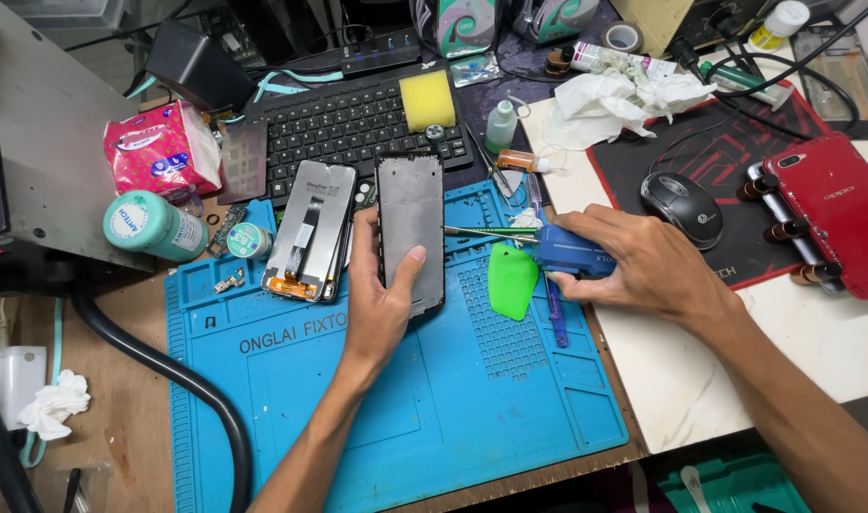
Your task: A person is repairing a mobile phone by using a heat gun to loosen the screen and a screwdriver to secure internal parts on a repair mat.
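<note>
My left hand (382, 294) holds a black phone frame (410, 223) upright over the blue repair mat (434, 399), thumb across its lower face. My right hand (643, 261) rests at the mat's right edge, closed around a small blue tube-like object (567, 252). A green plastic pick (512, 280) lies on the mat just left of that hand. A separated phone screen panel (311, 233) with a flex cable lies face down on the mat, left of the frame.
A black keyboard (349, 123) with a yellow sponge (426, 100) sits behind the mat. A mouse (681, 209) and a red phone (838, 209) lie at right. Tissues, small bottles, a teal jar (154, 226) and a black hose (168, 370) surround the mat.
</note>
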